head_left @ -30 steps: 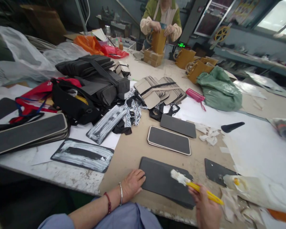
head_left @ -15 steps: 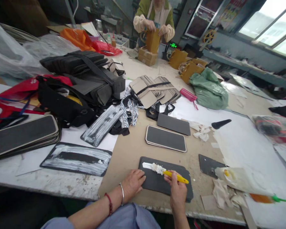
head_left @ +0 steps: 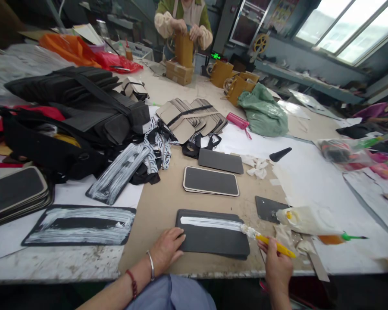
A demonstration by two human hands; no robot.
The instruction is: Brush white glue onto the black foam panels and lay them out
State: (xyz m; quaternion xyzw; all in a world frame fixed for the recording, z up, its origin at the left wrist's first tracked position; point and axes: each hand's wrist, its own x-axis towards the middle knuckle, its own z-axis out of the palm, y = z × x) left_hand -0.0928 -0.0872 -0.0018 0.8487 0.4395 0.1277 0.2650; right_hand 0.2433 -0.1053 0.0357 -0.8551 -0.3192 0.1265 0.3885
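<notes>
Looks like a coating step to me: white, gluey-looking stuff getting brushed onto a flat dark panel (head_left: pixel 212 235) lying on the surface (head_left: pixel 84 263), right in front of the person. One wet, fairly even stripe (head_left: pixel 210 222) runs along its far edge. Right hand (head_left: pixel 276 263), at about 4 o'clock from the panel, has its grip closed around a yellow-handled brush (head_left: pixel 276 246), clumpy bristles at the 3 o'clock end. Left hand (head_left: pixel 167 249) isn't gripping anything, just loosely spread with fingertips by the 9 o'clock edge. I'd say the next move calls for another steady stroke across the bare part, panel held still. Over at 9 o'clock there's a matte, round-cornered coated panel (head_left: pixel 84 224), streaky white around a bare dark middle; pale-rimmed panels (head_left: pixel 211 181) sit at 12.
</notes>
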